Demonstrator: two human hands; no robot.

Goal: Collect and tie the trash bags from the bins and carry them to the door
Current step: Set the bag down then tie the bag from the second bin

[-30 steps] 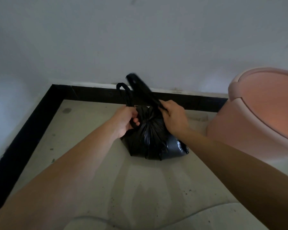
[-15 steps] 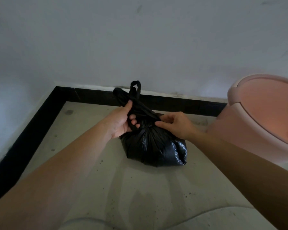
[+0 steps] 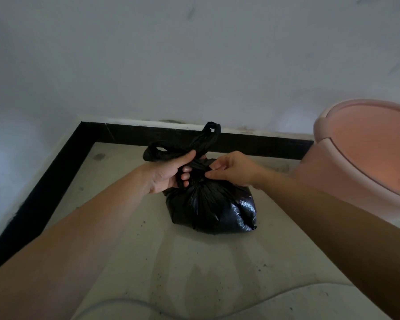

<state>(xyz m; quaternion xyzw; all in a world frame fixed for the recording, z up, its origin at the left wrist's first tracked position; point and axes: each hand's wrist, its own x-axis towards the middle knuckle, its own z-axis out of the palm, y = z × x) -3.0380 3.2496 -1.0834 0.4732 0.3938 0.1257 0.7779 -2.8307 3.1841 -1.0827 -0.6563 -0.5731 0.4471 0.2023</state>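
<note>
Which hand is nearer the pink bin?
Right. The right hand is at the knot of the black trash bag, on the side toward the pink bin; the left hand grips the handles farther away.

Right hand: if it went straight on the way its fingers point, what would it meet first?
The bag neck, directly ahead of the right hand, whose fingertips may be touching it; depth is unclear. The left hand, gripping that neck, lies just beyond.
</note>
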